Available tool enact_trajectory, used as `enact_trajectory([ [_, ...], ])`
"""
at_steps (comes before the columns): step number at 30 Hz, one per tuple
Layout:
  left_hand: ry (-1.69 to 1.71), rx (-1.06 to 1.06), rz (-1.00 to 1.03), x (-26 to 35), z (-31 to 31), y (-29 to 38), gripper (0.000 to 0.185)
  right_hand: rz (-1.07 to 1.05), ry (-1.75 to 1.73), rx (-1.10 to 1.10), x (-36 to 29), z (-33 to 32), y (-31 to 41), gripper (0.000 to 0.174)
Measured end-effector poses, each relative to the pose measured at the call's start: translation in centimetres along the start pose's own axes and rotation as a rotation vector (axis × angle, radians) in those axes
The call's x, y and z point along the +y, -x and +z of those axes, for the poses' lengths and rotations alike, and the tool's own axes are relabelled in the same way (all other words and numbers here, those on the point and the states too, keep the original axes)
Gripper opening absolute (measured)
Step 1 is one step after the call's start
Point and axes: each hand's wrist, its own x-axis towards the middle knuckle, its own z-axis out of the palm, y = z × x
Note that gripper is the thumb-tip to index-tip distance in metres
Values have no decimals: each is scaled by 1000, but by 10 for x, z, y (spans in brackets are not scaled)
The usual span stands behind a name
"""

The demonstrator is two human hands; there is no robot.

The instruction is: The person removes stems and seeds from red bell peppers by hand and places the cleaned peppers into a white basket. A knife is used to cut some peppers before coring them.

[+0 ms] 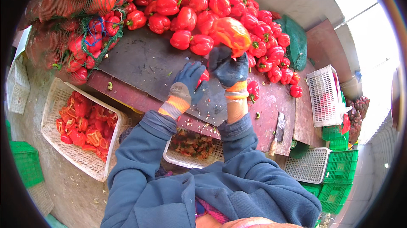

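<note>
My left hand (189, 85), in a blue and grey work glove, is closed around a red bell pepper (203, 77) above the dark board (133, 59). Just right of it, my gloved right hand (229, 66) is curled below an orange-red piece of bell pepper (232, 34), which looks cut open; the fingers hide where the two meet. Beyond both hands rises a large heap of whole red bell peppers (186, 18). A cleaver (279, 128) with a wooden handle lies on the table to the right. Small seeds and scraps are scattered near my wrists.
Net sacks of peppers (70, 40) stand at the left. A white crate (111, 151) of cut peppers is below them. Another white crate (190, 166) with scraps sits under the table's near edge. White crates (324, 97) and green crates (341, 166) stand at the right.
</note>
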Motion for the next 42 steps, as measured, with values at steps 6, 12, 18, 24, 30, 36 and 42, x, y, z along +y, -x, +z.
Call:
enact_trajectory([
  [6, -42, -241, -49, 0, 6, 14, 61, 242, 436, -15, 101, 38, -10, 49],
  [12, -157, -76, 30, 2, -2, 13, 50, -19, 1708, -260, 65, 28, -29, 46],
  [18, -148, -96, -56, 8, -4, 6, 57, -665, 2040, 375, -148, -27, -103, 33],
  [24, -228, -221, -85, 2, 7, -2, 65, -970, 2596, -136, -134, -15, -180, 33],
  [30, -291, -229, -57, -7, 8, -8, 70, -335, 3061, 26, -84, -6, -274, 52],
  [36, -211, -273, -198, -21, -3, -12, 83, 528, 2957, 227, -84, 1, -284, 84],
  [42, -295, -404, -313, -13, 1, -3, 98, 742, 3251, 61, -73, -24, -217, 74],
])
